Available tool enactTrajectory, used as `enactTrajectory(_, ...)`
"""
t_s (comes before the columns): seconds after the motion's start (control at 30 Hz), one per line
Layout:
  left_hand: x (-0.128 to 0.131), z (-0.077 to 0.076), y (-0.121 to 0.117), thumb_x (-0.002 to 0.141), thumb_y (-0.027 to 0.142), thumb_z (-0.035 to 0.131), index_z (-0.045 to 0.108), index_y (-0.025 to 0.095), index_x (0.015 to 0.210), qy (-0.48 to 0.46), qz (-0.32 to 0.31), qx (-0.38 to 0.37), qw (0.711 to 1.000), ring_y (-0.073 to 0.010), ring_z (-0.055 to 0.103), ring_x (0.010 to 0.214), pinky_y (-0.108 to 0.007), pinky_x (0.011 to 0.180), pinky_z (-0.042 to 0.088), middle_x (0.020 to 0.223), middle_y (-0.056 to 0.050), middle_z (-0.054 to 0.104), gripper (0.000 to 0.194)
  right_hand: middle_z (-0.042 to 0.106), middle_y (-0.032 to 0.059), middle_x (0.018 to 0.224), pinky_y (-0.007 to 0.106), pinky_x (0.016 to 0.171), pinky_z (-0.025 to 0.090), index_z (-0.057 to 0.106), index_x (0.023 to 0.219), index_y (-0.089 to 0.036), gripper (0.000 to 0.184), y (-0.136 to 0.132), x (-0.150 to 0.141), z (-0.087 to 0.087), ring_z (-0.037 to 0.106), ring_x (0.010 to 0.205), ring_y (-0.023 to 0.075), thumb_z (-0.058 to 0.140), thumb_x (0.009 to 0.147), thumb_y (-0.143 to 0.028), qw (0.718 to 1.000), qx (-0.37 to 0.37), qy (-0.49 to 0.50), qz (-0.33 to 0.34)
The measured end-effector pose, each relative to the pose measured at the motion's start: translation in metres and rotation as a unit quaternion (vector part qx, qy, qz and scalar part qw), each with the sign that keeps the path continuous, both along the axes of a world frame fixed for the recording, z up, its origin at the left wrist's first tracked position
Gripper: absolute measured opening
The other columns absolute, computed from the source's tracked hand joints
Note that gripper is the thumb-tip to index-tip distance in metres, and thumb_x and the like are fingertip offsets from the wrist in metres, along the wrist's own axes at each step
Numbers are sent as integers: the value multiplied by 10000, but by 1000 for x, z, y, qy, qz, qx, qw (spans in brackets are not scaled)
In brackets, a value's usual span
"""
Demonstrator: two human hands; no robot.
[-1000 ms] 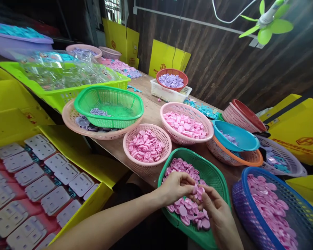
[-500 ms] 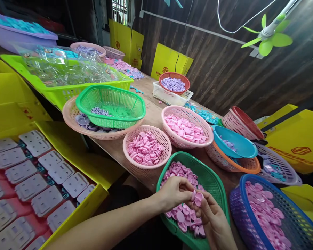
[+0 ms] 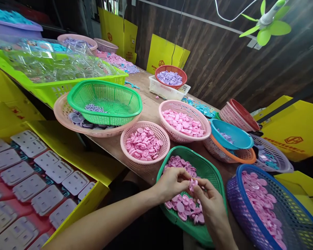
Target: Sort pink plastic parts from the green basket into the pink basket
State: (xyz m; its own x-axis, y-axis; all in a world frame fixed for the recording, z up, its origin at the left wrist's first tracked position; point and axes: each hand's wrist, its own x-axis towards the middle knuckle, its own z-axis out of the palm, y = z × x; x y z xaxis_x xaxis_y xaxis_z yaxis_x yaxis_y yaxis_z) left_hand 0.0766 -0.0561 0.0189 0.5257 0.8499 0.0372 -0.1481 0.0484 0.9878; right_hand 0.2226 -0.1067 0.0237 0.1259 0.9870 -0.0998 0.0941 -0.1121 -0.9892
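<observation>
Both hands meet above a green basket [image 3: 216, 173] that holds many round pink plastic pieces [image 3: 183, 205]. Between the fingertips is a small pink plastic piece [image 3: 193, 184]; its exact kind is unclear. My left hand [image 3: 174, 184] pinches it from the left, and my right hand [image 3: 211, 201] grips it from the right with thumb and fingers. Just beyond the hands stands a small pink basket [image 3: 123, 142] of round pink pieces. Behind that is a larger pink basket [image 3: 161, 123] with blockier pink parts.
At right stands a blue-rimmed purple basket [image 3: 237, 208] of pink discs, near stacked turquoise [image 3: 240, 137] and orange baskets [image 3: 233, 156]. A green basket [image 3: 106, 90] rests over a peach one at left. A yellow carton [image 3: 99, 194] of grey-white cases is below left.
My fingers have closed in on the pink piece, which was two visible round parts and now appears pressed together and turned edge-on. The head view has shifted slightly.
</observation>
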Motion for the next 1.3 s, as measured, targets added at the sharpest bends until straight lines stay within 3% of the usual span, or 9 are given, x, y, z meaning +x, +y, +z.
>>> enactTrajectory(0.13,-47,14,46,772,239,499,609,132,873,147,94,159,972,-141,599,705,-246,656,473,786,-46,648,183,626,25,743,269,555,459,560,1115,-178,410,16,29,5,575,624,164,564,763,-387,990,-26,-98,95)
enactTrajectory(0.23,-94,17,88,788,211,470,611,166,919,391,282,276,832,-177,578,813,-324,783,448,864,-49,638,198,623,7,700,269,560,440,639,965,-205,270,24,45,-7,566,619,168,569,743,-342,958,4,-261,117)
enactTrajectory(0.37,-111,10,105,729,122,507,496,119,1138,442,349,332,756,-272,410,1109,-440,956,318,1154,-136,494,409,630,20,768,268,645,415,638,881,-225,170,29,34,-30,575,704,175,507,774,-210,856,37,-469,212)
enactTrajectory(0.47,-82,4,87,771,121,460,449,130,1186,417,304,414,750,-223,430,1086,-371,946,356,1142,-114,482,416,611,50,877,263,669,399,588,945,-210,198,34,13,-45,582,773,184,462,800,-164,787,29,-564,247)
enactTrajectory(0.67,-26,-1,59,804,149,428,506,157,1130,371,106,422,821,-176,542,924,-305,822,439,981,-77,586,335,600,102,881,282,609,393,568,920,-153,200,41,-4,-64,582,708,210,442,774,-101,771,14,-584,253)
enactTrajectory(0.87,-9,-5,60,814,203,434,580,168,1022,375,4,435,818,-189,592,839,-295,754,446,889,-72,634,256,605,54,823,268,649,416,535,1096,-152,345,32,34,-28,553,693,169,439,767,-121,813,25,-536,227)
enactTrajectory(1.03,31,-15,69,688,92,543,642,147,773,444,-144,488,738,-206,613,708,-266,610,451,711,-82,643,142,628,31,817,267,641,444,618,977,-186,252,3,82,-1,572,699,177,511,798,-328,971,-20,-232,60)
enactTrajectory(1.13,66,-26,74,678,59,540,643,125,749,423,-217,551,686,-205,615,691,-258,554,449,755,-98,656,142,611,8,726,257,627,448,613,864,-182,193,-14,91,-8,568,667,170,596,750,-337,992,-46,-118,-9)
enactTrajectory(1.3,98,-40,71,724,51,491,647,98,714,417,-229,568,671,-208,619,648,-266,521,447,731,-117,662,164,594,-9,812,221,648,445,593,798,-205,121,-27,82,-20,555,739,144,652,723,-280,998,-25,32,-52)
